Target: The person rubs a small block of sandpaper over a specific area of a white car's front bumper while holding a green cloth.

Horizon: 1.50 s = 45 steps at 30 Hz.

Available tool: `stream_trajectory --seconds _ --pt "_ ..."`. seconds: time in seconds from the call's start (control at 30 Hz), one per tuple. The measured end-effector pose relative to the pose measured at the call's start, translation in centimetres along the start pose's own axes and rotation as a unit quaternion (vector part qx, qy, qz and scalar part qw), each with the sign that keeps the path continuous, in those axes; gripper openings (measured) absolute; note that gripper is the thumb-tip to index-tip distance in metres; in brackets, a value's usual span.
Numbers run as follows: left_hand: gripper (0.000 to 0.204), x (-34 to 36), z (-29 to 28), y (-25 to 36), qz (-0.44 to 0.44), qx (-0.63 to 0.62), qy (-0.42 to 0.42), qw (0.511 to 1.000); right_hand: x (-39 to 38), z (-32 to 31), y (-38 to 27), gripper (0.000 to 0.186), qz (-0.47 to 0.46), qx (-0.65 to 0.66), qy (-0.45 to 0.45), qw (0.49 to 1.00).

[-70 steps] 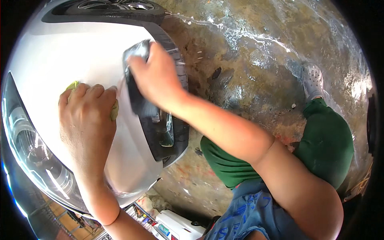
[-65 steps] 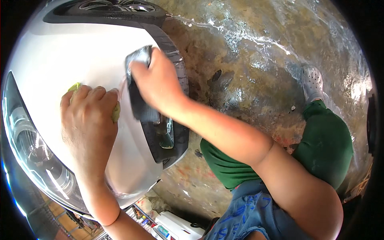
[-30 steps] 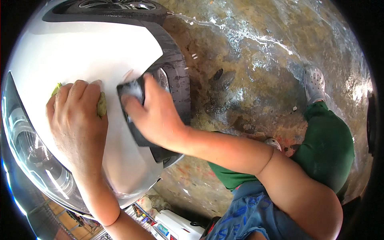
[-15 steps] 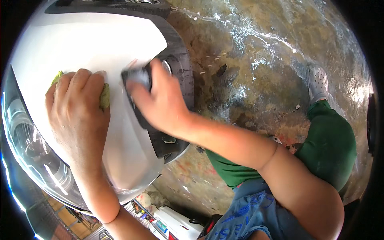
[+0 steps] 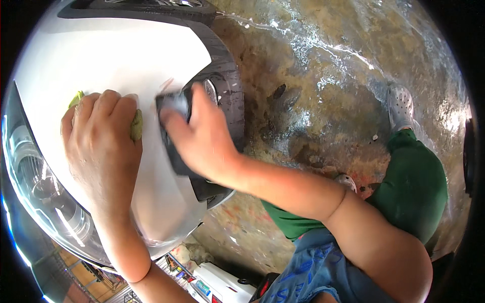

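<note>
My left hand (image 5: 98, 136) is closed over a yellow-green cloth (image 5: 135, 125), pressed against the white car bumper (image 5: 111, 55); only the cloth's edges show beside the fingers. To its right, my right hand (image 5: 202, 134) grips a dark, flat sheet (image 5: 174, 151) that looks like sandpaper, blurred by motion. It lies against the bumper where the white paint meets the dark lower trim (image 5: 230, 86). Part of the sheet is hidden under the fingers. A faint reddish scrape (image 5: 165, 84) shows on the paint just above it.
A clear headlight (image 5: 43, 182) borders the bumper on the left. A round lamp (image 5: 209, 92) sits in the trim beside my right hand. Below is a wet, stained concrete floor (image 5: 318, 91), with my shoe (image 5: 400, 103) at the right. Another white vehicle (image 5: 222, 283) stands at the bottom.
My right hand and the dark sheet have shifted slightly down along the bumper, uncovering more of the reddish scrape. My left hand has moved a little right and down with the cloth.
</note>
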<state>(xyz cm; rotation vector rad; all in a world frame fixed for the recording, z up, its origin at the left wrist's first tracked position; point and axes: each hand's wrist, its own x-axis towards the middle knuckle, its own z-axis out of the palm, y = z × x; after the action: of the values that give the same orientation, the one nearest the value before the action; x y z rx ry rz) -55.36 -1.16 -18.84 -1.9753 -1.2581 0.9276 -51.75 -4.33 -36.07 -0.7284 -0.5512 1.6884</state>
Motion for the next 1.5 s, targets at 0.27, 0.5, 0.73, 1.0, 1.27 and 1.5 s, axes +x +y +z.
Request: stream_trajectory --seconds 0.27,0.5,0.73,1.0,1.27,1.5 --pt "0.026 0.3 0.1 0.6 0.005 0.005 -0.009 1.0 5.3 -1.0 2.1 0.031 0.062 -0.013 0.065 0.996" --pt "0.027 -0.8 0.9 0.4 0.002 0.001 0.009 1.0 -3.5 -1.4 0.5 0.036 0.085 0.028 -0.128 0.988" --pt "0.03 0.0 0.5 1.1 -0.003 0.001 0.009 1.0 1.2 -7.8 0.7 0.063 0.133 -0.069 -0.294 0.944" --pt "0.035 -0.2 0.5 0.8 -0.01 0.015 -0.029 0.999 2.6 -6.7 -1.6 0.108 0.074 -0.2 -0.428 0.878" --pt "0.038 -0.5 0.9 0.4 0.008 0.026 -0.014 1.0 1.0 -7.1 -1.0 0.101 0.01 -0.231 -0.436 0.87" --pt "0.04 -0.5 0.6 0.5 0.007 0.015 -0.016 1.0 2.7 -6.4 0.2 0.067 0.004 -0.159 -0.323 0.933"
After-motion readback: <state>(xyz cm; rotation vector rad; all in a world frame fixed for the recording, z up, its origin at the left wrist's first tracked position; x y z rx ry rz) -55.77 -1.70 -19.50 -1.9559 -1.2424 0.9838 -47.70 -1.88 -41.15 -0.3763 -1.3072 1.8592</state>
